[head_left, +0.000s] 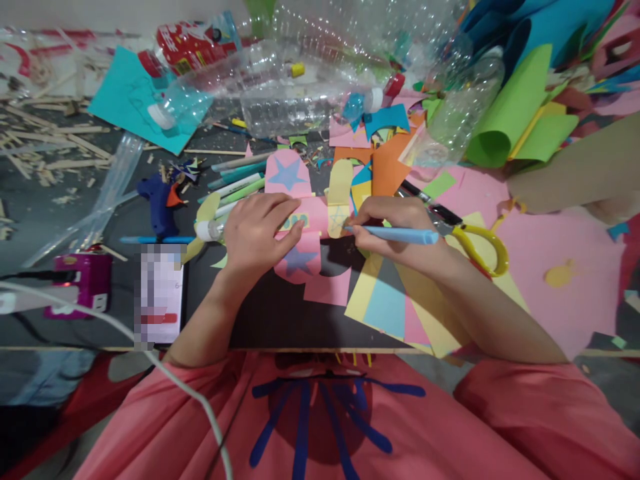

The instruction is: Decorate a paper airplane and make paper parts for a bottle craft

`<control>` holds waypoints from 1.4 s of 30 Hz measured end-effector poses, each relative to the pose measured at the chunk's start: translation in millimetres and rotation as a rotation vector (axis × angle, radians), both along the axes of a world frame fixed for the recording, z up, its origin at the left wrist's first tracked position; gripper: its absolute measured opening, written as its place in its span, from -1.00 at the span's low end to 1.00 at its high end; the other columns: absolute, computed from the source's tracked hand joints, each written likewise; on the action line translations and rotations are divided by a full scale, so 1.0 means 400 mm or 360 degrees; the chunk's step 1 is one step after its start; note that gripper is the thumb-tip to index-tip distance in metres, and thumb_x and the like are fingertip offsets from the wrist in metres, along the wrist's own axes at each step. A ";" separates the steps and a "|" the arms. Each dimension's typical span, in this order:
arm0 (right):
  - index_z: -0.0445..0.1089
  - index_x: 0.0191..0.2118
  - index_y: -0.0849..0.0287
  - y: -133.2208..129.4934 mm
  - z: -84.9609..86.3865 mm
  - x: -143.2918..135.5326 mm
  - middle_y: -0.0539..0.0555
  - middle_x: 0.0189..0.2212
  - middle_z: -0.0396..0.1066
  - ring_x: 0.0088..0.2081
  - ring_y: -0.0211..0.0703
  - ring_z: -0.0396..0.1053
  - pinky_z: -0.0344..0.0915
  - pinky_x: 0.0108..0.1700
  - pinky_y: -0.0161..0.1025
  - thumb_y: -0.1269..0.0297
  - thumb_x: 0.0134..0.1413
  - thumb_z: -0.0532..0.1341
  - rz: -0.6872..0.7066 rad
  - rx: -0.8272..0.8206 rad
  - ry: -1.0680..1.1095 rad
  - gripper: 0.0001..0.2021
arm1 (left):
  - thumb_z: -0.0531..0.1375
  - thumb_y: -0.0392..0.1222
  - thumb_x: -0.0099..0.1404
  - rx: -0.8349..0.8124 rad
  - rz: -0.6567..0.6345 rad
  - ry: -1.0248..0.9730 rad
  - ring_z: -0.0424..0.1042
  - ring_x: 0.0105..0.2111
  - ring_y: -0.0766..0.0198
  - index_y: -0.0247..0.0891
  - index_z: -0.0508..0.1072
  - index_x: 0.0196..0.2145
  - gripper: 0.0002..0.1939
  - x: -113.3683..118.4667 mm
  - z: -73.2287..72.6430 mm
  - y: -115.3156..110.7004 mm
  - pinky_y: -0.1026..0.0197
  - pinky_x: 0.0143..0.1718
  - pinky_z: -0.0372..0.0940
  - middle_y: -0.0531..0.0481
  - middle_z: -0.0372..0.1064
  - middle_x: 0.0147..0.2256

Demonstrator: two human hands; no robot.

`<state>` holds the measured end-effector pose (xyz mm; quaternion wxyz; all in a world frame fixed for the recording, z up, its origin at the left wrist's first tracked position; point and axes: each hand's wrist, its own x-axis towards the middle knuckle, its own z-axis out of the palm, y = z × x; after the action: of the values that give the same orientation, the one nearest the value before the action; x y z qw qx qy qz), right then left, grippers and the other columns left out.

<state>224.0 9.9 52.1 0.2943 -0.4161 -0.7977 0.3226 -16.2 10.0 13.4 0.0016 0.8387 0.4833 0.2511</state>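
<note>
A toy plane made of pink paper (317,215) lies on the dark table, with blue stars on its wings and yellow tail pieces. A bottle neck (213,231) sticks out at its left end. My left hand (257,233) grips the plane's body, fingers over the top and thumb near a yellow strip with dark dots. In my right hand (400,220) is a light blue pen (407,235), pinched near its tip. The tip meets the near yellow tail piece (337,220), where a star outline shows. What lies under my left palm is hidden.
Yellow-handled scissors (483,250) lie beside my right forearm. A blue glue gun (161,200), a phone (160,293) and a purple power adapter (83,285) are at left. Clear plastic bottles (300,107) crowd the back. Paper sheets (560,267) cover the right.
</note>
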 end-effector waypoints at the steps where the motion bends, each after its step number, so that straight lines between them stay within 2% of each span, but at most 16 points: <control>1: 0.25 -0.57 0.08 0.000 0.002 0.001 -0.02 -0.58 0.37 -0.55 -0.23 0.28 0.15 -0.48 -0.25 0.40 0.03 0.19 0.0003 -0.0008 0.0010 -0.79 | 0.08 0.00 0.39 -0.0003 0.0001 0.0002 0.52 -0.18 0.09 -0.14 0.56 -0.13 -0.69 0.000 0.000 0.000 0.06 -0.15 0.34 -0.07 0.58 -0.20; 7: 0.33 -0.52 0.09 0.000 0.013 0.010 -0.04 -0.58 0.41 -0.55 -0.24 0.31 0.16 -0.50 -0.26 0.30 0.12 0.22 -0.0051 -0.0180 0.0174 -0.81 | 0.08 0.00 0.39 -0.0055 0.0004 -0.0025 0.51 -0.16 0.08 -0.13 0.55 -0.12 -0.70 -0.001 -0.001 0.000 0.04 -0.13 0.34 -0.08 0.58 -0.18; 11: 0.41 -0.47 0.05 0.004 -0.009 0.010 -0.03 -0.56 0.46 -0.55 -0.23 0.33 0.19 -0.53 -0.25 0.19 0.14 0.28 -0.0274 -0.0184 0.0409 -0.82 | 0.09 -0.01 0.39 -0.0033 -0.0016 -0.0053 0.52 -0.16 0.08 -0.15 0.55 -0.13 -0.70 -0.001 0.000 -0.001 0.05 -0.13 0.34 -0.08 0.58 -0.19; 15: 0.44 -0.46 0.03 0.006 -0.029 0.004 -0.02 -0.56 0.48 -0.54 -0.21 0.35 0.22 -0.53 -0.23 0.19 0.10 0.32 -0.0373 -0.0256 0.0447 -0.85 | 0.08 -0.01 0.39 -0.0065 -0.0006 -0.0044 0.52 -0.15 0.07 -0.13 0.55 -0.12 -0.70 0.000 0.001 -0.001 0.04 -0.12 0.34 -0.08 0.58 -0.18; 21: 0.42 -0.46 0.11 0.006 -0.033 -0.004 -0.03 -0.58 0.45 -0.54 -0.24 0.36 0.27 -0.50 -0.25 0.18 0.10 0.30 -0.0309 -0.0340 0.0504 -0.82 | 0.07 0.02 0.39 -0.0044 0.0024 -0.0003 0.51 -0.17 0.09 -0.11 0.55 -0.13 -0.69 0.001 0.001 -0.001 0.05 -0.15 0.32 -0.06 0.58 -0.19; 27: 0.43 -0.45 0.12 0.002 -0.036 -0.005 -0.03 -0.55 0.46 -0.52 -0.23 0.37 0.28 -0.47 -0.26 0.12 0.11 0.30 -0.0317 -0.0306 0.0424 -0.79 | 0.08 -0.01 0.39 -0.0064 -0.0018 -0.0042 0.52 -0.15 0.08 -0.14 0.55 -0.12 -0.70 0.000 0.001 -0.001 0.04 -0.12 0.33 -0.08 0.58 -0.18; 36: 0.42 -0.47 0.12 -0.001 -0.025 -0.010 -0.06 -0.60 0.46 -0.59 -0.27 0.35 0.23 -0.54 -0.31 0.28 0.04 0.29 -0.0293 -0.0312 0.0516 -0.88 | 0.08 0.01 0.39 -0.0047 0.0003 -0.0015 0.52 -0.17 0.09 -0.12 0.55 -0.13 -0.69 0.002 0.004 -0.001 0.05 -0.16 0.33 -0.07 0.58 -0.19; 42: 0.42 -0.46 0.13 0.002 -0.034 -0.010 -0.05 -0.58 0.44 -0.55 -0.25 0.36 0.27 -0.47 -0.28 0.16 0.09 0.31 -0.0359 -0.0249 0.0451 -0.80 | 0.09 -0.01 0.39 -0.0020 -0.0014 -0.0031 0.52 -0.16 0.09 -0.15 0.56 -0.12 -0.70 -0.001 0.000 0.000 0.06 -0.13 0.33 -0.08 0.58 -0.18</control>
<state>220.1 10.5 38.5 0.4045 -0.4748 -0.6691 0.4040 -16.5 9.9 13.2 0.0126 0.8383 0.4811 0.2562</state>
